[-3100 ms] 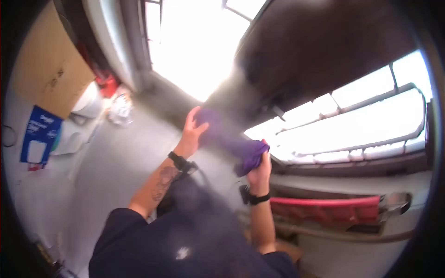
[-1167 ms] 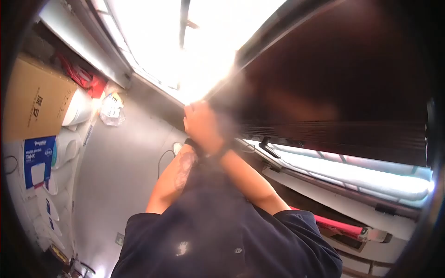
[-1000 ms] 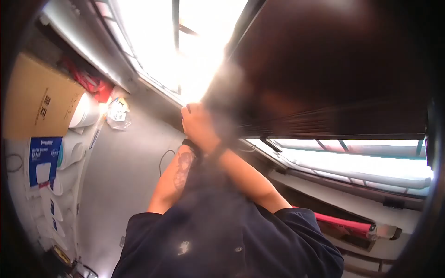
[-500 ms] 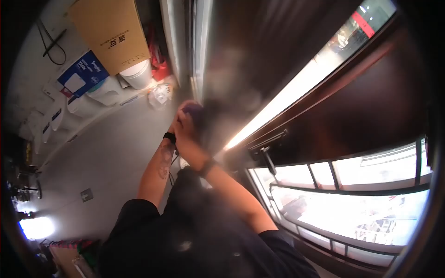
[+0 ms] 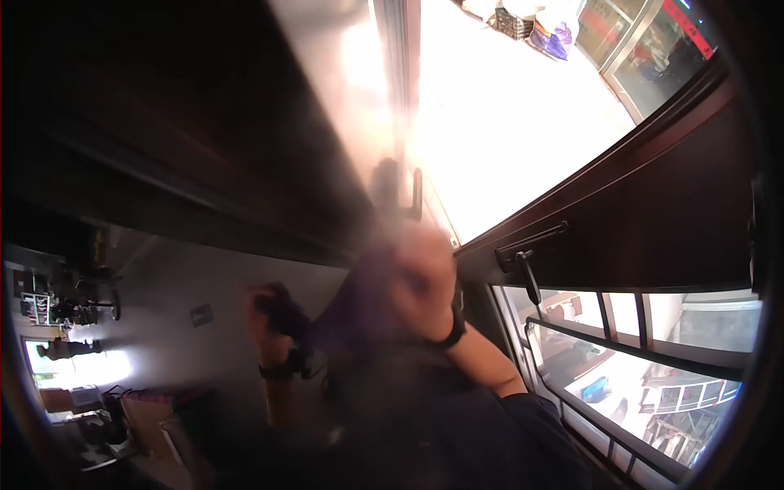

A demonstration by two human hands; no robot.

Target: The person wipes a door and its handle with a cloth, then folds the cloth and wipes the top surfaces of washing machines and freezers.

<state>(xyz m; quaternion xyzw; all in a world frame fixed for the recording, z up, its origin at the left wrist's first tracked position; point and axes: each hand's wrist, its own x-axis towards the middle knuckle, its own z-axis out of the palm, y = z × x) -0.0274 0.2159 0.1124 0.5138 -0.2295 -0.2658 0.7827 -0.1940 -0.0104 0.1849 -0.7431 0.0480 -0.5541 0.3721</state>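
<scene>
A purple cloth point(image 5: 355, 306), blurred by motion, stretches between my two hands in the head view. My left hand point(image 5: 263, 327), with a black band at its wrist, closes on a dark bunched end of it. My right hand point(image 5: 426, 278) is smeared, but its fingers curl round the other end. Just beyond the right hand is the edge of a dark door panel point(image 5: 204, 122), with a handle point(image 5: 417, 193) on its bright edge side.
A bright opening point(image 5: 506, 122) lies right of the door edge, with a black crate point(image 5: 514, 24) and bags outside. A dark frame with a lever handle point(image 5: 529, 278) and a barred window point(image 5: 629, 327) stand at right. A wall switch point(image 5: 201, 315) is at left.
My hands were together on something purple; now they are apart with the cloth between them. The bright gap has become much wider, and the dark panel now covers the shelf side at left.
</scene>
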